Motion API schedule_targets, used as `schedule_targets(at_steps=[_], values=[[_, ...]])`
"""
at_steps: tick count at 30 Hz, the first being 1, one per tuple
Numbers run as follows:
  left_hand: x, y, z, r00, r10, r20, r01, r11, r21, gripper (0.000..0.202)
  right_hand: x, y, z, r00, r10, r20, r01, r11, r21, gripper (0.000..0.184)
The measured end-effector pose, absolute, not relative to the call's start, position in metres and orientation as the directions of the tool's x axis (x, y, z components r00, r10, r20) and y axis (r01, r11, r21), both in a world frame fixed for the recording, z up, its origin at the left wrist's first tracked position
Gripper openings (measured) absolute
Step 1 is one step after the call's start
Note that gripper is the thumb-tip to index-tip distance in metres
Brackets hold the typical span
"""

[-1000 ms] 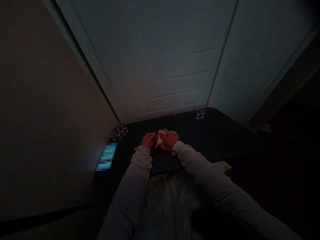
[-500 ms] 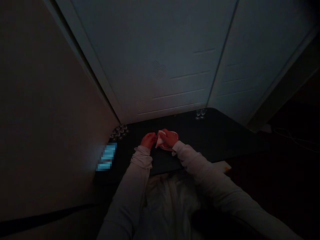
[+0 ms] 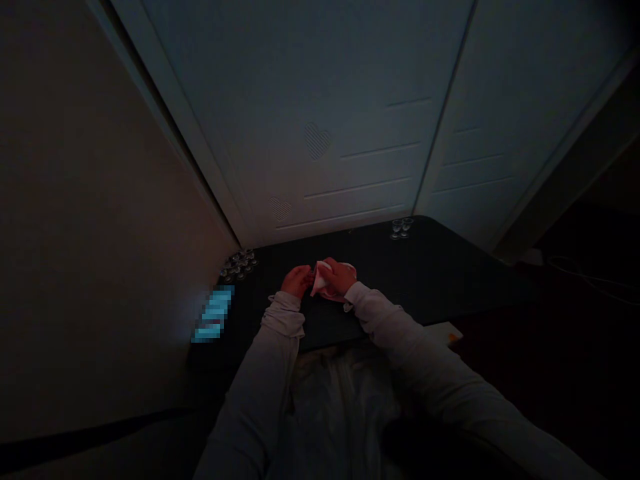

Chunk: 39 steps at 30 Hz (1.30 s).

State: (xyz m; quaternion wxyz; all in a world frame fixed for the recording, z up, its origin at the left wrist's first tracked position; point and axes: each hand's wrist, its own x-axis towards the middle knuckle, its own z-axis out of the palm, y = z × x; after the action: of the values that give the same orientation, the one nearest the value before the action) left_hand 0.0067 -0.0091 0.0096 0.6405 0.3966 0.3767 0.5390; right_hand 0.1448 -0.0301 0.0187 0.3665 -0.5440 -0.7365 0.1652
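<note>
The room is very dark. My left hand point(image 3: 297, 280) and my right hand point(image 3: 341, 276) meet over a dark table point(image 3: 440, 267). Between them is a small pale pink-white piece point(image 3: 320, 279), folded like paper or cloth. My right hand is curled round it, and my left hand's fingers pinch its left edge. Both arms wear light long sleeves. What the piece is exactly I cannot make out.
A cluster of small clear glass objects point(image 3: 239, 263) sits at the table's far left corner, and a few more clear glass objects point(image 3: 401, 227) stand at the far edge. A glowing blue blurred patch point(image 3: 215, 313) lies at the left. A pale flat item point(image 3: 447, 331) is at the right. White panelled doors point(image 3: 350, 133) rise behind.
</note>
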Motion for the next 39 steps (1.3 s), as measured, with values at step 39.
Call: schedule_targets(at_steps=[39], values=[[0.006,-0.0092,0.0094,0.121,0.99,-0.074,-0.383,0.115,0.916,0.024,0.1446,-0.0286,0.0166,-0.149,0.927,0.344,0.665,0.351,-0.659,0.031]])
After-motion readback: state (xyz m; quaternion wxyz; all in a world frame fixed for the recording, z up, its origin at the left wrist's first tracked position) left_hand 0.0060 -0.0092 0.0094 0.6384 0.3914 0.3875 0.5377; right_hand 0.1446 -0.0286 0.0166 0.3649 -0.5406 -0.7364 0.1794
